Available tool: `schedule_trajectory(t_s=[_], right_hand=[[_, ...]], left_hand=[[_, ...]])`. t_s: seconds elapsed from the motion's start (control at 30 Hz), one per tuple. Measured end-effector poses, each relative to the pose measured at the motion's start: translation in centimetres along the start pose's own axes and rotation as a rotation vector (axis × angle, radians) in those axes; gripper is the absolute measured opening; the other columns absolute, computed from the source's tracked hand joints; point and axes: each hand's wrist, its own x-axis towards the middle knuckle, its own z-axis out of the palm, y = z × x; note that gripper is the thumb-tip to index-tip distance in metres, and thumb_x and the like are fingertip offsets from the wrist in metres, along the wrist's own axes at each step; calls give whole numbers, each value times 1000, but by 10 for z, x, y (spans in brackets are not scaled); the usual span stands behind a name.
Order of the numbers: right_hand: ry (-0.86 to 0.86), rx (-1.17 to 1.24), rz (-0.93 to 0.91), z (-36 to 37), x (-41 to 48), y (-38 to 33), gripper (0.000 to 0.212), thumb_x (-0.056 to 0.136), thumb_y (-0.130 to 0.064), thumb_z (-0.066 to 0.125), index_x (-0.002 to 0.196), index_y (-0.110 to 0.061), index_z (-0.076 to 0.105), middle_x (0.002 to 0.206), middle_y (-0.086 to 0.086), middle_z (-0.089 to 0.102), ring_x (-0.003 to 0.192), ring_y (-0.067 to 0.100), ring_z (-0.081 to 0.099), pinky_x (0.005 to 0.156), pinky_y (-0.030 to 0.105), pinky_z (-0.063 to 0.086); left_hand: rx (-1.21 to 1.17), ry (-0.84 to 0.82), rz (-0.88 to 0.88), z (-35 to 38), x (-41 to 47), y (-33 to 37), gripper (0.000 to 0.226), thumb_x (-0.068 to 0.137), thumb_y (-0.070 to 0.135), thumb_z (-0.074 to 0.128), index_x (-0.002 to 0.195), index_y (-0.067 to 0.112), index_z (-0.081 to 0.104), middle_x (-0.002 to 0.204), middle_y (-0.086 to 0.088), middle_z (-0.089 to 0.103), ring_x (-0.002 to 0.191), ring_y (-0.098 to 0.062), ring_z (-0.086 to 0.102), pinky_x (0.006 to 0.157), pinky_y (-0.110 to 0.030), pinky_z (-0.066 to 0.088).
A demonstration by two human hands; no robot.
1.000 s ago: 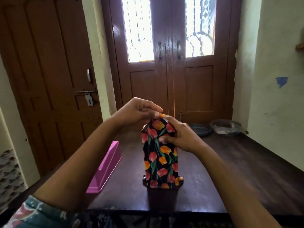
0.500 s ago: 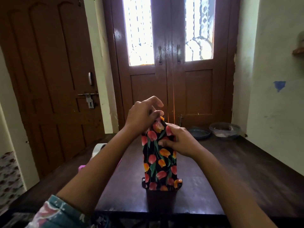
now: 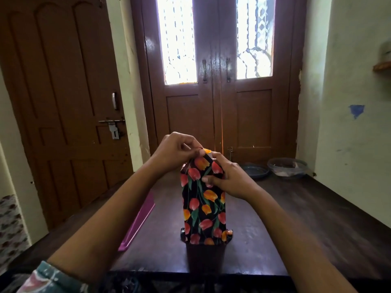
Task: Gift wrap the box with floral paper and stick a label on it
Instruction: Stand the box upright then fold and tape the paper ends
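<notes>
Since the previous frame, my left hand (image 3: 177, 153) has lowered its raised forefinger and now pinches the tip of the folded top flap.

Head view: the box (image 3: 204, 218), covered in floral paper (image 3: 201, 166), stands upright on the table (image 3: 306, 229) near its front edge. My right hand (image 3: 230, 178) grips its upper part, thumb pressed on the front face.

I judge the paper thin, glossy and easily torn, and the box light and tippy; hold it at the stiff upper edges.

At the back, a dark bowl (image 3: 256, 171) shows no contents; a clear bowl (image 3: 287, 168) holds something I cannot identify.
</notes>
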Motion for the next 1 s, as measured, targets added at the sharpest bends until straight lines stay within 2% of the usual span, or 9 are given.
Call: schedule_trajectory(t_s=[0.1, 0.2, 0.27, 0.37, 0.5, 0.6, 0.67, 0.83, 1.0], right_hand=[[5, 12, -4, 2, -1, 2, 57, 86, -31, 63, 133, -26, 33, 105, -12, 56, 104, 12, 58, 92, 36, 50], [52, 104, -3, 6, -1, 4, 55, 83, -33, 66, 130, -29, 38, 109, -13, 57, 105, 8, 57, 90, 28, 49], [149, 200, -17, 9, -1, 3, 55, 80, -37, 68, 129, -32, 44, 115, -18, 53, 105, -6, 52, 86, 15, 43], [369, 193, -78, 11, -1, -3, 51, 78, -37, 70, 124, -27, 52, 115, -25, 48, 96, -24, 45, 75, -1, 36], [722, 55, -205, 23, -5, -10, 36, 76, -26, 74, 107, -18, 59, 104, -15, 55, 93, -6, 50, 77, 2, 39], [839, -52, -272, 32, -10, -17, 23, 78, -18, 73, 98, -11, 64, 95, -2, 63, 84, 4, 57, 72, 7, 44], [856, -81, -285, 36, -13, -19, 22, 80, -17, 71, 99, -8, 67, 95, 4, 68, 87, 11, 63, 74, 17, 50], [830, -83, -226, 44, -13, -21, 29, 82, -25, 67, 107, -11, 69, 101, 2, 71, 94, 7, 60, 78, 19, 49], [724, 78, -86, 34, -6, -23, 14, 81, -29, 68, 93, -22, 71, 85, -11, 67, 83, 3, 60, 69, 22, 49]], left_hand=[[-55, -30, -21, 0, -1, -4, 9, 84, 24, 67, 83, 16, 70, 82, -1, 71, 78, -15, 70, 65, -21, 54], [-88, -87, -7, -5, -5, -6, 21, 83, 28, 66, 98, 15, 70, 91, -2, 71, 85, -16, 69, 72, -25, 56], [-133, -101, -21, -10, -10, -8, 33, 81, 30, 65, 110, 16, 66, 97, -1, 71, 88, -13, 69, 73, -24, 57], [-139, -56, 11, -13, -18, -14, 22, 82, 21, 67, 104, 16, 69, 96, 2, 70, 87, -9, 67, 69, -17, 53], [-106, 29, 84, -7, -20, -15, 10, 83, 16, 67, 92, 20, 71, 90, 10, 69, 85, -4, 64, 68, -14, 51], [-60, 37, 118, -6, -15, -9, 7, 82, 17, 68, 88, 20, 72, 85, 8, 70, 80, -4, 65, 66, -15, 52], [-22, 42, 130, -6, -13, -6, 6, 81, 17, 69, 85, 21, 72, 82, 6, 70, 77, -5, 64, 63, -15, 51], [21, 48, 163, -7, -13, -7, 5, 82, 20, 69, 86, 21, 72, 82, 6, 70, 76, -9, 64, 64, -15, 49], [40, 54, 150, -8, -12, -6, 7, 79, 19, 72, 84, 14, 73, 86, 1, 67, 75, -9, 60, 63, -14, 46]])
